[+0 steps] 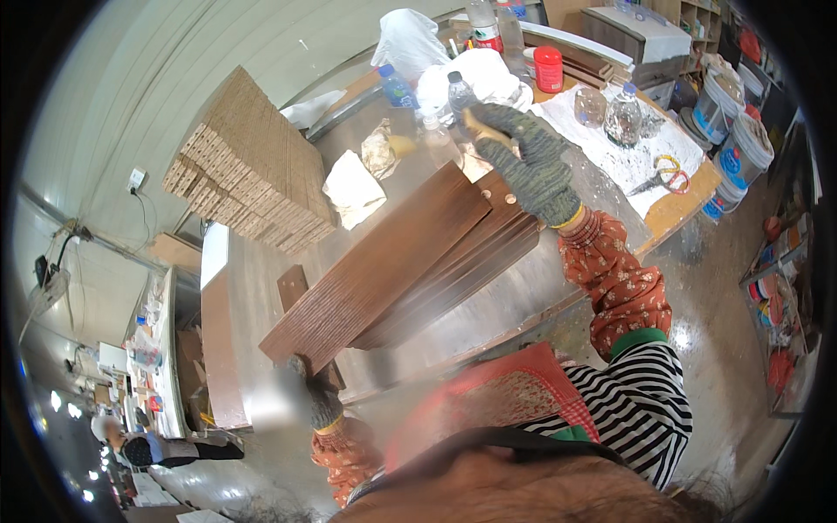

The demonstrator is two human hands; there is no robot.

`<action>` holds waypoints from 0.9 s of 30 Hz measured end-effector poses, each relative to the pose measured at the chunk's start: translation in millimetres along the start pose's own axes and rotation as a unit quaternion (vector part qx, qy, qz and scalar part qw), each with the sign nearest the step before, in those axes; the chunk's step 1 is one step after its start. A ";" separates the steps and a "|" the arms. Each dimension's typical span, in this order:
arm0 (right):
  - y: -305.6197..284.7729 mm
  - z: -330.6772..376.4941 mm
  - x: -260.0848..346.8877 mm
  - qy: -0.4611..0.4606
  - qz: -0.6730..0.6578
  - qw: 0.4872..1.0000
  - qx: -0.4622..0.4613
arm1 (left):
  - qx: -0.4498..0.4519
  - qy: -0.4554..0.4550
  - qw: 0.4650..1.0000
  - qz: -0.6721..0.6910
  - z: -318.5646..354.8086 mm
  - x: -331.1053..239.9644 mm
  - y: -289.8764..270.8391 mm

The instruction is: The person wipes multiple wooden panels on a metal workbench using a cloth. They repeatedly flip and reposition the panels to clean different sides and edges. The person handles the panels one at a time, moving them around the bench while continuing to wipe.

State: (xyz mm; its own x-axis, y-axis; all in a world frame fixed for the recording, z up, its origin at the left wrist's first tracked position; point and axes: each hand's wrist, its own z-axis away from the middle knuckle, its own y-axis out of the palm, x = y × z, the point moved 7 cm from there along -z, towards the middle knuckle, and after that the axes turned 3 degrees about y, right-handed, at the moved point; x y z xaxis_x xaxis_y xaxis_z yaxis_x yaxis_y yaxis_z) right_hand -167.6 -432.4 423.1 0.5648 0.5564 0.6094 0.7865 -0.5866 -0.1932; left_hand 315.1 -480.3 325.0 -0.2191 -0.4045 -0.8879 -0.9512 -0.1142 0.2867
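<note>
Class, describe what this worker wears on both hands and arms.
Both the left hand and the right hand wear dark grey knitted gloves with yellow cuff edges. Over the forearms are orange floral sleeve covers; the right one ends in green trim above a black-and-white striped sleeve.

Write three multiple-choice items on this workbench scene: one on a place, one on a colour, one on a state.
1. Where does the left hand grip the top dark brown panel?
A. at its near end
B. at its far end
C. at its middle

2. What colour is the lid of the jar at the far side of the bench?
A. blue
B. red
C. green

3. How does the top dark brown panel lie?
A. standing upright against the wall
B. rolled up
C. flat on a stack of like panels

Answers:
1. A, the gloved left hand closes on the end nearest the person.
2. B, the jar's lid is plainly red.
3. C, it rests flat on the stack, while the right hand, in a grey-green glove, is at the far end.
</note>
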 end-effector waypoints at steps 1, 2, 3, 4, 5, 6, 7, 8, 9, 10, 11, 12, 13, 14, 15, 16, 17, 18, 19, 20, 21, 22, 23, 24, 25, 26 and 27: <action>10.1 -1.1 1.7 -0.002 -0.018 1.000 0.022 | -0.013 0.058 0.997 -0.038 8.4 -3.1 -3.8; 20.9 -2.6 -1.3 0.039 -0.046 0.997 0.039 | 0.024 0.133 0.985 -0.105 13.6 -10.3 -1.3; 32.1 -1.7 8.8 -0.004 -0.054 0.996 0.066 | 0.037 0.184 0.969 -0.159 17.6 -13.4 -0.7; 46.6 -0.7 24.9 -0.109 0.109 0.984 0.092 | 0.039 0.210 0.961 -0.179 19.5 -13.8 -2.5; 58.6 4.4 37.1 -0.209 0.268 0.933 0.113 | 0.040 0.201 0.963 -0.173 19.3 -11.4 -6.0; 65.6 7.6 50.0 -0.308 0.309 0.894 0.101 | 0.020 0.161 0.978 -0.134 16.7 -5.3 -12.6; 66.8 2.7 49.5 -0.296 0.300 0.899 0.120 | -0.002 0.140 0.983 -0.115 15.4 -2.6 -18.6; 64.9 -2.0 47.9 -0.283 0.291 0.903 0.139 | -0.013 0.120 0.989 -0.091 16.1 0.4 -22.3; 61.9 -4.4 48.6 -0.298 0.308 0.893 0.140 | -0.021 0.112 0.990 -0.083 18.1 1.9 -24.8; 50.3 -7.9 50.5 -0.327 0.367 0.867 0.083 | -0.028 0.107 0.991 -0.078 20.3 2.9 -27.1; 41.3 -15.2 39.6 -0.242 0.375 0.890 0.095 | -0.031 0.102 0.991 -0.076 23.4 4.5 -28.7; 41.9 -22.1 28.3 -0.181 0.394 0.892 0.126 | -0.032 0.103 0.991 -0.078 26.1 6.1 -29.9; 37.8 -24.9 14.2 -0.101 0.429 0.883 0.161 | -0.033 0.104 0.991 -0.082 29.1 7.2 -32.2; 30.9 -24.8 26.2 -0.139 0.347 0.925 0.070 | -0.032 0.110 0.989 -0.089 30.2 9.1 -33.8; 30.8 -21.4 32.8 -0.183 0.291 0.936 0.069 | -0.026 0.114 0.988 -0.099 31.1 10.1 -36.2; 37.5 -15.2 38.5 -0.214 0.254 0.940 0.076 | -0.019 0.123 0.986 -0.113 30.2 11.0 -38.6; 44.7 -7.5 46.2 -0.281 0.306 0.906 0.079 | -0.010 0.133 0.982 -0.132 30.0 10.4 -41.5; 52.3 -0.9 49.6 -0.312 0.326 0.886 0.106 | 0.009 0.156 0.973 -0.170 27.8 7.4 -42.3; 49.9 -1.8 49.1 -0.288 0.331 0.893 0.096 | 0.067 0.198 0.958 -0.198 27.5 3.0 -36.7; 49.2 -2.5 48.2 -0.277 0.350 0.889 0.104 | 0.073 0.253 0.920 -0.290 29.2 -5.4 -36.0; 47.0 -1.9 49.5 -0.282 0.355 0.884 0.108 | 0.099 0.287 0.892 -0.336 31.1 -9.3 -31.8; 43.2 -6.3 43.2 -0.256 0.430 0.858 0.117 | 0.124 0.300 0.892 -0.315 34.0 -14.1 -30.1; 36.1 -11.6 32.4 -0.174 0.402 0.886 0.151 | 0.150 0.312 0.891 -0.294 37.7 -17.2 -25.8; 29.1 -16.0 18.2 -0.064 0.359 0.914 0.180 | 0.154 0.159 0.946 -0.236 32.2 -4.5 -29.3; 22.2 -16.5 4.5 0.047 0.306 0.932 0.188 | 0.136 0.142 0.956 -0.218 34.6 -5.8 -26.5; 24.4 -12.7 8.3 -0.002 0.363 0.908 0.209 | 0.129 0.176 0.947 -0.235 40.3 -13.9 -19.3; 27.3 -7.1 12.3 0.024 0.152 0.962 0.227 | 0.105 0.164 0.957 -0.214 42.1 -16.1 -13.8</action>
State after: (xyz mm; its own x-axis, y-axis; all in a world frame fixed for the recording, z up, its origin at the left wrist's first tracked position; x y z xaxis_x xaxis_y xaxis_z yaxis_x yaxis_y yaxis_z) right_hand -141.0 -445.7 430.7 0.7816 0.3653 0.5056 0.6219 -0.3948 -0.6763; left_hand 322.6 -434.0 320.3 0.2469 -0.6283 -0.7378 -0.9690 -0.1620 -0.1864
